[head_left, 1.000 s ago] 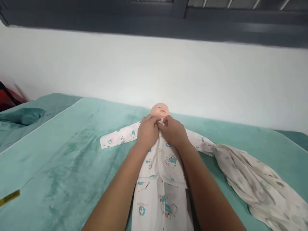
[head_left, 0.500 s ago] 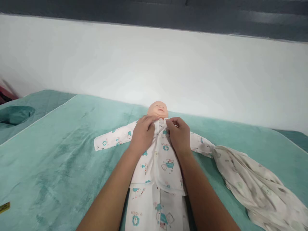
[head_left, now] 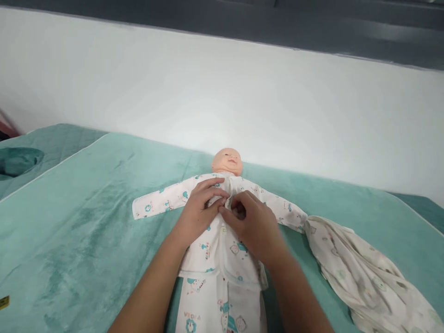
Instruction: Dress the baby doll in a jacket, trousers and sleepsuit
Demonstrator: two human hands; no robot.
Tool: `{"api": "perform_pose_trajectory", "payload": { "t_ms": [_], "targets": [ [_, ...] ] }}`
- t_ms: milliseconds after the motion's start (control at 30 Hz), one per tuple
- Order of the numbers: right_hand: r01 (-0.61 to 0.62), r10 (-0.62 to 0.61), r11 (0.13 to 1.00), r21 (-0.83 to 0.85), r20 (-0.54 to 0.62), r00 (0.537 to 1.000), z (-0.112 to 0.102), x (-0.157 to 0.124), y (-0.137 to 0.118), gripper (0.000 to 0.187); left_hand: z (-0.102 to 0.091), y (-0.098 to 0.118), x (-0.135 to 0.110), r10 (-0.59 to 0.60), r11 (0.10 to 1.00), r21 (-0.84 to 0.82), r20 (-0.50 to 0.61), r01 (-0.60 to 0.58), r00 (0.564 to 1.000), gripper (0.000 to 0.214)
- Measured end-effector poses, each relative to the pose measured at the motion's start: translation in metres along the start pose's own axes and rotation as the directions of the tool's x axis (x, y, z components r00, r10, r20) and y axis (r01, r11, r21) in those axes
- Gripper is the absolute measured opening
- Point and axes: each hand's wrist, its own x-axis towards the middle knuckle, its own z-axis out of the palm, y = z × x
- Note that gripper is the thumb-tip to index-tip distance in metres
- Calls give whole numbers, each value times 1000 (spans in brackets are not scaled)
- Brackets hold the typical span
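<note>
A baby doll (head_left: 226, 161) lies on its back, dressed in a white printed baby shirt (head_left: 204, 252) with long sleeves spread to both sides. Matching printed pants (head_left: 204, 307) cover the lower body. My left hand (head_left: 203, 206) pinches the shirt's front edge at the chest, its upper fingers resting on the cloth. Opposite it, my right hand (head_left: 251, 219) grips the other front edge between thumb and forefinger, the two hands' fingertips meeting. A pale button (head_left: 224, 229) shows on the front just below them. Whatever is between the fingertips is hidden.
A crumpled, pale printed cloth (head_left: 367, 273) lies at the right, touching the end of the shirt's sleeve. Beneath everything is a green plush bed cover (head_left: 86, 231). A white wall (head_left: 222, 92) rises behind the doll's head. A small yellow label (head_left: 4, 302) sits at the left edge.
Both hands have moved from the collar down to the middle of the chest and come together. The neckline and shoulders are now uncovered.
</note>
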Motion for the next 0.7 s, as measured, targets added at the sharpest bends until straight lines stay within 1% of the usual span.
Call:
{"api": "perform_pose_trajectory", "payload": {
  "t_ms": [67,167,233,300,400,467,533,600,700],
  "targets": [
    [11,-10,1000,-22,21,1000,-2,0,-1,18,0,1,0,-6,1000,11,0,6,1000,20],
    [50,-50,998,39,6,999,-1,2,4,13,1,2,-1,-7,1000,19,-2,7,1000,17],
    [64,-65,987,149,6,998,0,4,11,13,2,3,-1,-7,1000,19,-10,8,1000,16],
    [42,-53,957,287,28,998,1,7,18,15,2,4,-1,-10,1000,21,-13,11,1000,16],
    [-16,-26,882,471,82,996,2,9,25,17,3,4,-1,-14,1000,25,-5,14,1000,16],
    [-41,-9,835,548,88,996,3,9,27,17,2,3,-2,-14,999,36,4,14,1000,16],
    [-43,17,820,570,52,999,5,9,27,17,2,2,-2,-13,999,48,5,13,1000,17],
    [-22,23,847,531,4,1000,6,9,27,16,2,1,-2,-11,999,50,-4,11,1000,18],
    [24,-11,900,436,-32,999,7,9,25,14,2,0,-1,4,999,46,-8,-4,1000,19]
  ]
}}
